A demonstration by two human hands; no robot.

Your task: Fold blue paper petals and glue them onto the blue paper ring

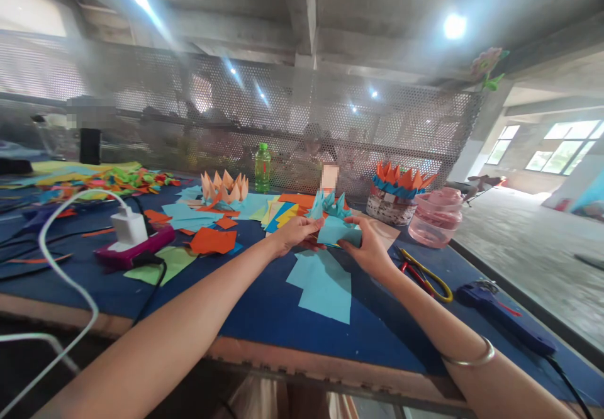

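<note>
Both hands meet over the blue table top and pinch one small light-blue paper piece. My left hand grips its left edge with closed fingers. My right hand holds its right side, thumb on top. Flat light-blue paper sheets lie on the table just below the hands. Folded teal paper shapes stand right behind the held piece.
Orange paper scraps, an orange paper crown and a green bottle sit at the back left. A white charger lies on a pink power strip. Scissors, a blue glue gun and a pink jar are on the right.
</note>
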